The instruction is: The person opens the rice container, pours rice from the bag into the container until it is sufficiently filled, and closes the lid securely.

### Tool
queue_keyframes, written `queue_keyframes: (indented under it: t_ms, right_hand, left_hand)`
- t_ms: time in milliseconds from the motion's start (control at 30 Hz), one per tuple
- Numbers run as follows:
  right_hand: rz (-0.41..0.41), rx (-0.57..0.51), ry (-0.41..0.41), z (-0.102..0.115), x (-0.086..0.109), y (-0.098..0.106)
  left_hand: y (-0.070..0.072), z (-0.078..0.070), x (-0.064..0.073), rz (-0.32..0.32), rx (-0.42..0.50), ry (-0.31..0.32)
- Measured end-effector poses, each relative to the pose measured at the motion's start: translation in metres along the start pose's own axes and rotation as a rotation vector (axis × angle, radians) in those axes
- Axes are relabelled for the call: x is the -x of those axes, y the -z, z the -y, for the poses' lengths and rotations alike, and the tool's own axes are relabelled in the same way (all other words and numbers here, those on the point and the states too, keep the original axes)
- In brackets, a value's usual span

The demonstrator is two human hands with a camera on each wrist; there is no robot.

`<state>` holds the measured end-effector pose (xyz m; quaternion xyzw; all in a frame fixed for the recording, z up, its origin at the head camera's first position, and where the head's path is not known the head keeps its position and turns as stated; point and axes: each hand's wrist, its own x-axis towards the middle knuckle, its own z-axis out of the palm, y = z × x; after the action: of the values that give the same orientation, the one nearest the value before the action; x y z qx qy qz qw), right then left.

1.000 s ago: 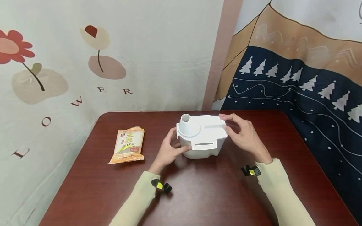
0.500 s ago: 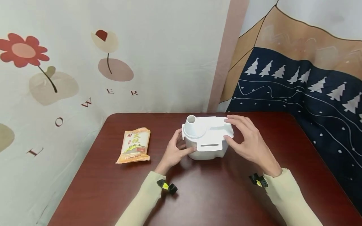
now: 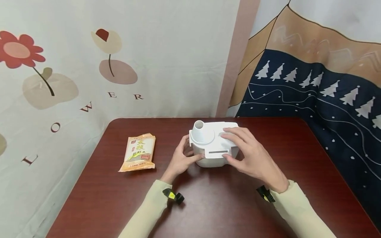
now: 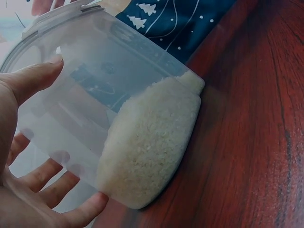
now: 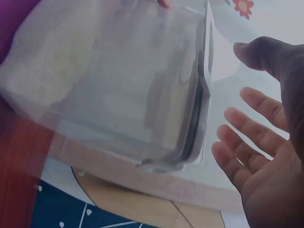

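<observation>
A translucent rice container (image 4: 147, 137) stands on the table, partly filled with white grains that look like rice. Its white lid (image 3: 218, 136) carries a raised round spout (image 3: 198, 127) on the left and a slotted front clip (image 3: 218, 154). My left hand (image 3: 180, 161) grips the container's left side, thumb at the front and fingers round behind. My right hand (image 3: 256, 161) hovers over the lid's right part, fingers apart and loosely bent. In the right wrist view its fingers stand clear of the lid. The lid's right end is partly hidden by this hand.
An orange and white food packet (image 3: 139, 152) with printed characters lies to the left on the dark red table (image 3: 205, 205). Printed curtains hang behind the table and along its right side. Each wrist wears a small black camera strap (image 3: 173, 196).
My right hand has moved left and toward me, from the lid's right end to above its front right part. The left hand keeps its grip. The head view has shifted slightly.
</observation>
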<state>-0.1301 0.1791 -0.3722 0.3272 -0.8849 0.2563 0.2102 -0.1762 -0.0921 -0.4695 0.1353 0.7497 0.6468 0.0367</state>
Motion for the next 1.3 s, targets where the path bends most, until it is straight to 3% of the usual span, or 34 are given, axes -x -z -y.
queue_keyframes:
  t_ms: [233,500,733,1000,1300]
  right_hand:
    - [0.052,-0.001,0.065,0.008,-0.002,-0.013]
    - [0.023,0.029,0.095,0.007,-0.002,-0.021]
    - [0.003,0.016,0.066,0.006,-0.002,-0.025]
    - [-0.086,-0.021,0.045,0.004,-0.001,-0.035]
    - [-0.134,-0.050,0.016,0.003,-0.002,-0.039]
  left_hand:
    - [0.003,-0.001,0.004,-0.005,-0.006,-0.002]
    - [0.003,0.003,0.002,0.004,-0.002,-0.019]
    - [0.003,0.004,0.002,0.001,0.005,-0.023]
    - [0.000,0.004,0.001,-0.001,0.010,-0.016]
    - [-0.002,0.002,0.000,-0.018,0.004,-0.010]
